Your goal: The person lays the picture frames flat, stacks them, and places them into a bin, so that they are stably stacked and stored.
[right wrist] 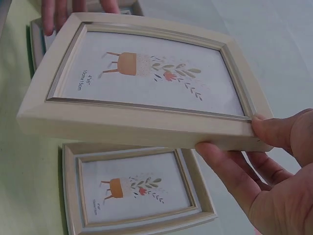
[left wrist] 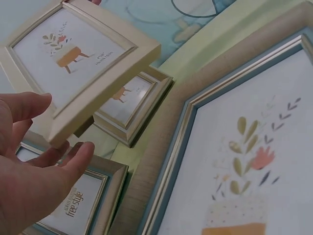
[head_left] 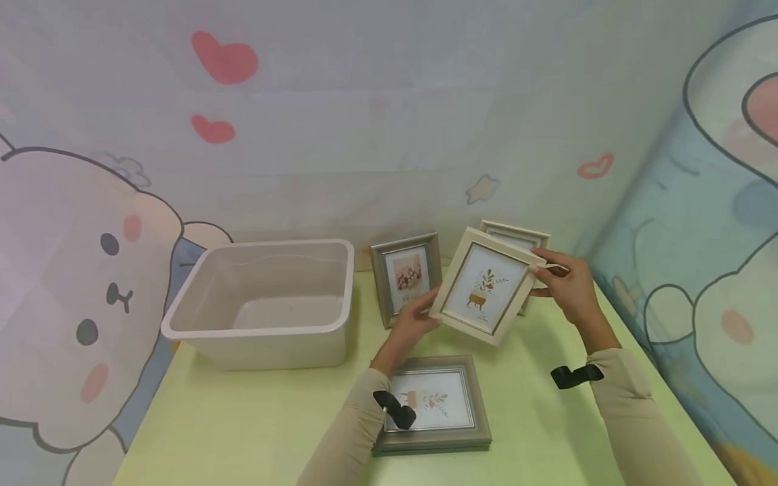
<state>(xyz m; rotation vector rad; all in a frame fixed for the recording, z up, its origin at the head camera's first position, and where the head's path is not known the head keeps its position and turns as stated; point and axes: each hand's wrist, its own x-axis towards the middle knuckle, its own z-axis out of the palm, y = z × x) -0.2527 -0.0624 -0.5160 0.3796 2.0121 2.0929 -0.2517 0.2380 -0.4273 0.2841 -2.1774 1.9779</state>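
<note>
A cream picture frame (head_left: 489, 290) with a potted-plant print is held tilted above the table between both hands. My left hand (head_left: 415, 322) holds its lower left corner, thumb on the front and fingers below the edge. At the upper right corner, my right hand (head_left: 574, 287) pinches the frame between thumb and fingers. Behind it stands a second light frame (right wrist: 137, 191), partly covered in the head view. To the left, a grey-brown frame (head_left: 406, 277) with a flower photo stands upright. Below my left wrist lies a larger grey-brown frame (head_left: 440, 398), face up.
A beige plastic bin (head_left: 261, 347) stands at the left on the green table (head_left: 243, 425), with nothing visible inside. A cartoon-printed cloth (head_left: 365, 148) hangs behind the table and along its sides. Black bands with cameras (head_left: 574, 376) are on both wrists.
</note>
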